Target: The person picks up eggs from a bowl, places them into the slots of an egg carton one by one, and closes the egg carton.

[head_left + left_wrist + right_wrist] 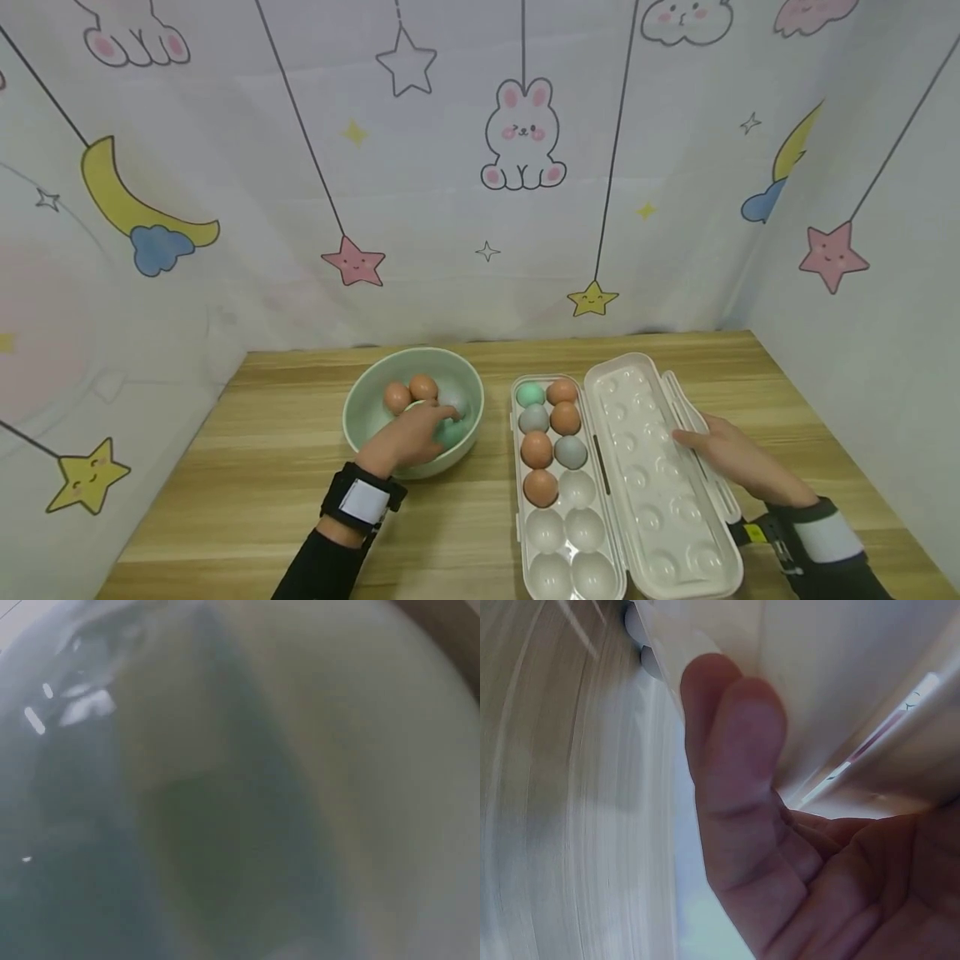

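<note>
My left hand (pixel 411 433) reaches down into a pale green bowl (pixel 356 417), its fingers among the eggs. A green egg (pixel 452 434) lies right by its thumb; I cannot tell whether the fingers grip it. Two brown eggs (pixel 397 398) and a pale grey egg (pixel 454 402) sit beyond the hand. In the left wrist view, only blurred, glossy greenish surfaces show. My right hand (pixel 738 462) holds the raised lid (pixel 637 433) of a white egg carton (pixel 519 521) by its right side, thumb on the inner face. Its curled fingers (pixel 739 750) show against the lid in the right wrist view.
Brown, grey and green eggs (pixel 537 450) fill the carton's far cups, and hollow cups (pixel 550 575) show at its near end. Bowl and carton stand apart on a wooden table (pixel 247 467). A printed cloth (pixel 450 308) hangs behind and along both sides.
</note>
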### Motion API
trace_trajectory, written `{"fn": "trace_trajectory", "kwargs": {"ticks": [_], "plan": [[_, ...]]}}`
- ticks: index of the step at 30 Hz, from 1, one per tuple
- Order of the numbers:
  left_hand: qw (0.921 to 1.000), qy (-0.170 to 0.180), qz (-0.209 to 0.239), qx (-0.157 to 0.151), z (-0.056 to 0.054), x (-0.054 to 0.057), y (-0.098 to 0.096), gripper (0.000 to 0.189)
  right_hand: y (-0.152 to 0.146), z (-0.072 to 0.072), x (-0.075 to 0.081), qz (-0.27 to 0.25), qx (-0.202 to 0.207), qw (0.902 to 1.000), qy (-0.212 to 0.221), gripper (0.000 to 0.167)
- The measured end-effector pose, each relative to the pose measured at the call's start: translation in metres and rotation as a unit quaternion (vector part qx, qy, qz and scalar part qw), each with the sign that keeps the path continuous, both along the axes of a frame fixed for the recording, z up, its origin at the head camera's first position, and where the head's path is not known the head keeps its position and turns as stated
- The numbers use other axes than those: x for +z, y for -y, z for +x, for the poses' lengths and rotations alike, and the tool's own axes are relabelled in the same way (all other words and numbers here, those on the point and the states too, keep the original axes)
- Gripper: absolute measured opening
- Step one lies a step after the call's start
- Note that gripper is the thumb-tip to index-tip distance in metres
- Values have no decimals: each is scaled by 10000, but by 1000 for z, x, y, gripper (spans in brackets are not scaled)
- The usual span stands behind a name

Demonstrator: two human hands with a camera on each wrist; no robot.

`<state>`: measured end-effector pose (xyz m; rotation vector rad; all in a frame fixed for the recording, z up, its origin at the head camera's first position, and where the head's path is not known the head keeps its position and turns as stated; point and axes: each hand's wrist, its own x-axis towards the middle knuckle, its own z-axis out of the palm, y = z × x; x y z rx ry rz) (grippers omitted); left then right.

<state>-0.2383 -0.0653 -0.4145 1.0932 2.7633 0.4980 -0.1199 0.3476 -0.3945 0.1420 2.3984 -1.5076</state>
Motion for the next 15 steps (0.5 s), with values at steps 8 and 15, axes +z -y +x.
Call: {"fn": "trace_trajectory", "kwargs": {"ticks": [8,15], "plan": [[9997,31,-221,19,-7,-8,-4,37,-3,-1,-3,-27,30,10000,48,62],[9997,-85,-215,32,-10,-11,-6,34,-4,-1,-4,-141,129,9998,62,62]]}}
